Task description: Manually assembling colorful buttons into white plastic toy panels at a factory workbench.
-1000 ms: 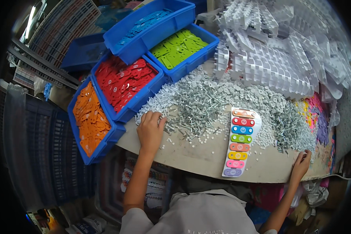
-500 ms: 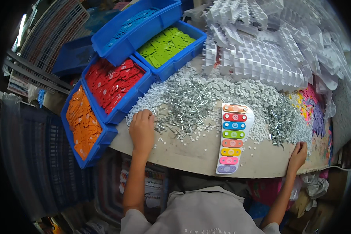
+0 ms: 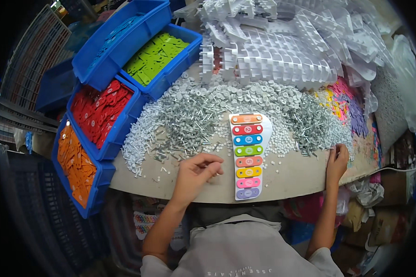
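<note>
Board: a white flat board [image 3: 266, 131] lay face up near the middle of the table's near edge, its narrow lower end just inside that edge; it widened to a rounded bulge at the upper right.
Coloured bars: eight round-ended bars [image 3: 247, 161] crossed the board in one column, from top to bottom orange, red, blue, green, salmon, yellow, pink and purple, each with a pale mark at its middle.
Bar ends: the upper four showed bright white round caps at both ends; the yellow and pink ones showed smaller, greyer dots.
Left hand: the left hand [image 3: 195, 177] hung above the table's near edge, left of the board and apart from it, fingers bent toward the board and thumb drawn close to them.
Right hand: the right hand [image 3: 338, 162] was near the right end of the table, fingers curled at the lower border of the pale small parts [image 3: 341, 133].
Grip: whether either hand pinched a small piece could not be told at this size.
Metal pins: a heap of pins [image 3: 189, 127] spread beyond the board toward the left.
Trays: blue trays [image 3: 107, 153] of orange, red, green and blue bars crowded the table's left end.
Plastic frames: translucent white frames [image 3: 282, 57] were piled along the far edge.
Table: the table [image 3: 293, 177] was beige, its near edge curved.
</note>
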Motion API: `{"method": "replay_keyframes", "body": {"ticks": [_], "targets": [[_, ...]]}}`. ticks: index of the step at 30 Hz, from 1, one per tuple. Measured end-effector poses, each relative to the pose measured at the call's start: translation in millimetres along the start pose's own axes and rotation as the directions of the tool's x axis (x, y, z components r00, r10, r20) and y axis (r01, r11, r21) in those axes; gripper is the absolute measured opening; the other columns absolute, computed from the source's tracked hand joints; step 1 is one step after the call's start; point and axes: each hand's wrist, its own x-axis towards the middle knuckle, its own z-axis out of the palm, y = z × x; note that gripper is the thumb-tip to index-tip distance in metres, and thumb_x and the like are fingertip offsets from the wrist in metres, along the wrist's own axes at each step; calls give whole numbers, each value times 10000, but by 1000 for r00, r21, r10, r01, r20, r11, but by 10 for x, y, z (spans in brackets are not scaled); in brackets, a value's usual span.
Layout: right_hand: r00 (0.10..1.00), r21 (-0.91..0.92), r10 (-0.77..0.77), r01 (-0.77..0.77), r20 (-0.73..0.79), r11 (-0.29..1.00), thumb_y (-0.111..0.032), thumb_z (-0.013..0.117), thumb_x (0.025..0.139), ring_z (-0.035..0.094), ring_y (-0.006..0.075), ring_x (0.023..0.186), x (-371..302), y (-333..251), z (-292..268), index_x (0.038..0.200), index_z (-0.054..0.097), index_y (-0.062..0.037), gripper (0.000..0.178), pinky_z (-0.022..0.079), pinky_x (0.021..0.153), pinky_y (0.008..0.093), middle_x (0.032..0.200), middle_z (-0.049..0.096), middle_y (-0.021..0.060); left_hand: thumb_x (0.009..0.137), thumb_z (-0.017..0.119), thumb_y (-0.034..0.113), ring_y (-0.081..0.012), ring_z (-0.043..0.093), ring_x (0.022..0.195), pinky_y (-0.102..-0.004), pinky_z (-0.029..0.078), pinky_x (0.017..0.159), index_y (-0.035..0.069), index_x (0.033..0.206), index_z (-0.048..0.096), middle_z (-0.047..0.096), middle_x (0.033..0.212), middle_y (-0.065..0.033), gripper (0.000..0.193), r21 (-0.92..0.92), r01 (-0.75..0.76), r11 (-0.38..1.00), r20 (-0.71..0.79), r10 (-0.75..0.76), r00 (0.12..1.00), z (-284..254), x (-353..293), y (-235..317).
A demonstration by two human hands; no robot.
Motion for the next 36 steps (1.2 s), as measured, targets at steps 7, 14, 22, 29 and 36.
{"method": "replay_keyframes", "body": {"ticks": [7, 14, 22, 29, 36], "targets": [[999, 64, 14, -11, -40, 998, -131, 565, 987, 570, 318, 871, -16, 141, 37, 946, 559, 7, 144, 460, 783, 422, 899, 592, 147, 961, 635, 61, -56, 605, 675, -181, 462, 564, -35, 1076, 686, 714, 836, -79, 158, -209, 165, 964, 190, -125, 974, 252, 151, -204], [986, 212, 115, -87, -124, 973, -152, 565, 1011, 601, 225, 831, -33, 163, 25, 1007, 604, 30, 186, 481, 778, 338, 931, 652, 127, 975, 630, 84, -42, 587, 661, -178, 446, 560, -24, 1074, 670, 714, 848, -70, 151, -201, 185, 962, 213, -142, 967, 308, 230, -292], [980, 421, 178, -123, -94, 899, -139, 548, 1028, 574, 152, 877, -206, -198, 6, 1012, 613, 32, 183, 464, 817, 286, 932, 633, 69, 949, 680, 102, -9, 503, 626, -175, 386, 553, -8, 1062, 592, 608, 696, 20, 181, 14, -16, 1000, 110, 15, 994, 422, 243, -348], [955, 580, -292, 270, -57, 768, 67, 637, 887, 615, 226, 816, -557, -1521, -2, 970, 620, 5, 105, 490, 766, 315, 892, 624, 112, 956, 674, 108, -10, 448, 592, -188, 358, 554, 12, 1148, 463, 528, 615, 40, 300, 101, -38, 994, 64, 31, 997, 434, 246, -362], [713, 591, -689, 613, -129, 524, 57, 719, 713, 623, 302, 834, -473, -1915, 118, 992, 631, -5, 299, 528, 720, 392, 925, 644, 118, 985, 611, 66, -4, 557, 740, -175, 422, 652, 14, 1056, 538, 618, 803, 20, 115, -47, 15, 999, 239, -3, 971, 376, 272, -443]]}}
